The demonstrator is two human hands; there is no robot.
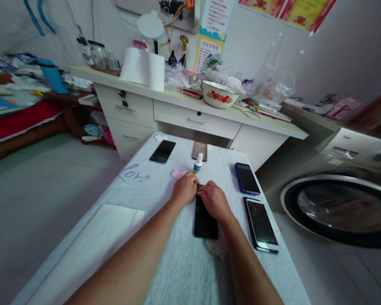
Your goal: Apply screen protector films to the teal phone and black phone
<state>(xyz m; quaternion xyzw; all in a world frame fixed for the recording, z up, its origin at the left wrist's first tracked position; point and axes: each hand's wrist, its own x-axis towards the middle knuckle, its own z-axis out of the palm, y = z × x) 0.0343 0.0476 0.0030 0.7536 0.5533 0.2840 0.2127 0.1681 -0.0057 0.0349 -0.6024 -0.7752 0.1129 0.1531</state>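
The left hand [186, 189] and right hand [213, 200] curl mostly closed at the far end of the black phone [205, 219], grip unclear; light, even pressure should keep it flat

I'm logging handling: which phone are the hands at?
The black phone partly covered by the right hand, with the left hand at its far end; the others lie untouched.

Head-worn view from above and behind the left hand [186, 189] and right hand [215, 201], facing forward and down; near, both forearms [127, 264] entering below the hands; wide, taking in the counter [186, 262] around them and the wall [254, 38] beyond.
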